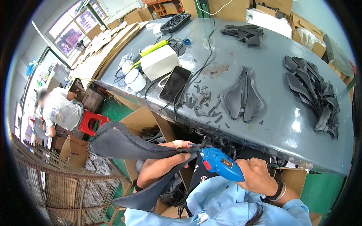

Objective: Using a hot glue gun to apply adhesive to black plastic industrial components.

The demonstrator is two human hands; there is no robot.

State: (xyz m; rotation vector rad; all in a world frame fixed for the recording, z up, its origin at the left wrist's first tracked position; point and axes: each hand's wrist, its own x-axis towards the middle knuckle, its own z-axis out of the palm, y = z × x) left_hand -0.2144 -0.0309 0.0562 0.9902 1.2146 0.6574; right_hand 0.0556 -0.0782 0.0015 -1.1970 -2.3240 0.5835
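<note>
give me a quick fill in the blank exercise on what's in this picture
1. The right hand grips a power tool whose body is ____ in colour.
2. The left hand holds a dark fabric piece and has a bandage on its ____.
3. A smartphone lies screen up on the grey table beside a ____ box.
4. A person sits by a ____ stool.

Missing words: blue; thumb; white; red
</note>
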